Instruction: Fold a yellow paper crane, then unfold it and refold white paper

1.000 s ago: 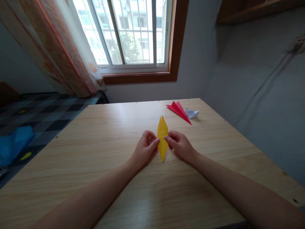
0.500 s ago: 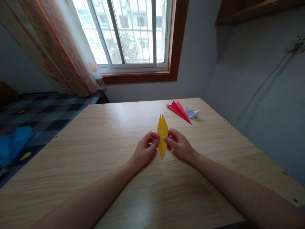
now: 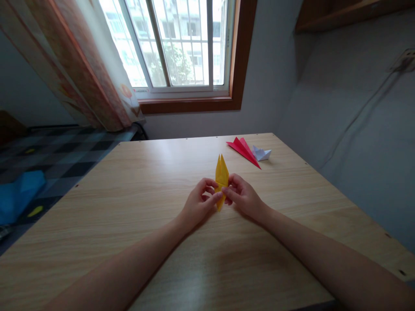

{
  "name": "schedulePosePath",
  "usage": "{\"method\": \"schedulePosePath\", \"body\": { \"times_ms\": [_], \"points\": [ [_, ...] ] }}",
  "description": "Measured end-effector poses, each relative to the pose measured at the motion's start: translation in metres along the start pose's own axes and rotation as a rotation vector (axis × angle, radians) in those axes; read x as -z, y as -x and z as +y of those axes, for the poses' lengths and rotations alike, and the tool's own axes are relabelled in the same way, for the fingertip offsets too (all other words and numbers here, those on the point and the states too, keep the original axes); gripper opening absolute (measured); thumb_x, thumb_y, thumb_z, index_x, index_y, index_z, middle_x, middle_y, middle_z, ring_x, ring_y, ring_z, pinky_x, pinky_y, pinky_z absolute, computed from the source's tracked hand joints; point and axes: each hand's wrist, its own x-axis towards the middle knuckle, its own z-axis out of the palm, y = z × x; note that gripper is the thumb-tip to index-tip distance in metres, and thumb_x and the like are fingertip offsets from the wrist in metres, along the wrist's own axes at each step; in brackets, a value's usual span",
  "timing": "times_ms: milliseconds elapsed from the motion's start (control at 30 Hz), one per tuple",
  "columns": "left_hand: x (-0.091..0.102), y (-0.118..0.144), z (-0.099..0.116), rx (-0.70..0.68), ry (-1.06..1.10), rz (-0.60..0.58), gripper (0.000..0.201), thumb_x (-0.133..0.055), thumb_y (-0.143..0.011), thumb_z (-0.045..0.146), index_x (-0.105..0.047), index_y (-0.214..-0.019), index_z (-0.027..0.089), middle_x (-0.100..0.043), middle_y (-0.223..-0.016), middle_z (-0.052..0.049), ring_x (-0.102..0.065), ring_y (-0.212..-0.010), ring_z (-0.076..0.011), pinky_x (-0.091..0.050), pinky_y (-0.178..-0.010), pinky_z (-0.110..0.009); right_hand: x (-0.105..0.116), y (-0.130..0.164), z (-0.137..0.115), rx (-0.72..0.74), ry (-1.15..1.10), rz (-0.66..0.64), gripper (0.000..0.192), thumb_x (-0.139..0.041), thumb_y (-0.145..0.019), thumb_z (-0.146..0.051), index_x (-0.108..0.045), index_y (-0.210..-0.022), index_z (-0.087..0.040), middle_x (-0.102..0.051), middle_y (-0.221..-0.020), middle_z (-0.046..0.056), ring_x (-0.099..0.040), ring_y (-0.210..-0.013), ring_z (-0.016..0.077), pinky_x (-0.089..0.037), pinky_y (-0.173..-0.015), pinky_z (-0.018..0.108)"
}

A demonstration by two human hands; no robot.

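Arms (image 3: 324, 257), both bare, stretched out from the bottom corners. At the ends, left hand (image 3: 200, 201) and right hand (image 3: 245, 196), close together, both pinching the same yellow folded paper (image 3: 222, 172). Left thumb on the front of the lower half, left fingers curled at the left edge. Right thumb on the front near the middle, other right fingers tucked around the right edge.

Yellow all over, long and thin, a bit like a leaf. Two sharp points side by side at the top, with a thin slit between, and just one point at the bottom. Faint fold line across the middle, partly hidden by the thumbs. Held nearly straight up and down, over the middle of the table (image 3: 207, 268). Touching the wood or not at the bottom tip: cannot tell.

Off to the left, past the table edge, a blue folded paper (image 3: 22, 194) on a dark checked cloth (image 3: 65, 151). Near the back of the table, a red paper plane (image 3: 244, 151) with a long sharp nose, and right beside, a little white paper boat (image 3: 261, 153).

Farther away, a flowery curtain (image 3: 78, 56), and a bright window (image 3: 181, 56) with a brown frame (image 3: 241, 52). Outside, a green tree (image 3: 175, 65).
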Motion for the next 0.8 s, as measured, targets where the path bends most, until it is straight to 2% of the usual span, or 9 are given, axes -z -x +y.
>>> {"method": "schedulePosePath", "body": {
  "times_ms": [267,367,533,800],
  "points": [
    [0.000,-0.001,0.002,-0.032,0.110,-0.021,0.040,-0.072,-0.077,0.052,-0.056,-0.090,0.018,-0.061,-0.086,-0.003,-0.058,-0.079,-0.0156,-0.048,-0.070,-0.027,0.000,0.003,-0.008,0.020,0.063,-0.061,0.034,-0.069,-0.084,-0.047,-0.058,-0.104,-0.021,-0.062,-0.073,-0.002,-0.059,-0.060,0.0122,-0.049,-0.057,0.026],
    [0.000,-0.002,0.000,-0.021,0.174,-0.036,0.042,-0.071,-0.078,0.053,-0.055,-0.093,0.017,-0.063,-0.089,-0.003,-0.059,-0.080,-0.0163,-0.048,-0.072,-0.029,0.000,0.004,-0.009,0.035,0.085,-0.047,0.033,-0.065,-0.087,-0.046,-0.061,-0.106,-0.020,-0.061,-0.070,-0.002,-0.060,-0.059,0.0128,-0.049,-0.057,0.026],
    [-0.002,-0.002,0.001,0.005,0.228,-0.036,0.042,-0.072,-0.078,0.049,-0.055,-0.099,0.017,-0.066,-0.086,-0.002,-0.061,-0.079,-0.0163,-0.049,-0.071,-0.028,0.000,0.004,-0.007,0.051,0.094,-0.025,0.031,-0.061,-0.089,-0.044,-0.064,-0.109,-0.020,-0.064,-0.080,0.001,-0.058,-0.059,0.0112,-0.049,-0.055,0.026],
    [-0.005,0.001,0.001,0.066,0.365,-0.025,0.034,-0.070,-0.082,0.045,-0.053,-0.095,0.017,-0.068,-0.082,-0.001,-0.063,-0.076,-0.0150,-0.049,-0.070,-0.027,-0.001,0.004,-0.012,0.051,0.130,0.008,0.029,-0.060,-0.089,-0.039,-0.066,-0.108,-0.019,-0.064,-0.078,0.001,-0.055,-0.057,0.0101,-0.047,-0.054,0.024]
  ]
}}
